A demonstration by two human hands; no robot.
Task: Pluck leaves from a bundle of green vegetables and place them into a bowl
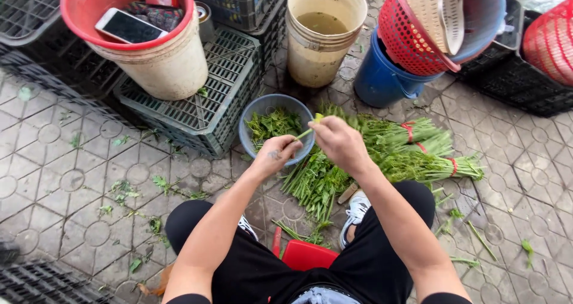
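Observation:
My left hand [276, 153] and my right hand [339, 141] together hold one thin green stem [307, 131] just over the near rim of a blue-grey bowl [250, 114] that contains cut greens [273, 123]. The left fingers pinch the stem's lower end, the right fingers pinch its upper tip. Below my hands a pile of loose green stalks [316, 181] lies on the paving. To the right lie bundles of greens [418, 149] tied with red bands.
A white bucket with a red basin and a phone [128, 26] stands on a grey crate [209, 95]. A cream bucket of murky water [322, 32], a blue bucket [382, 77] and red baskets [412, 35] stand behind. A red stool [307, 255] is under me. Leaf scraps litter the paving.

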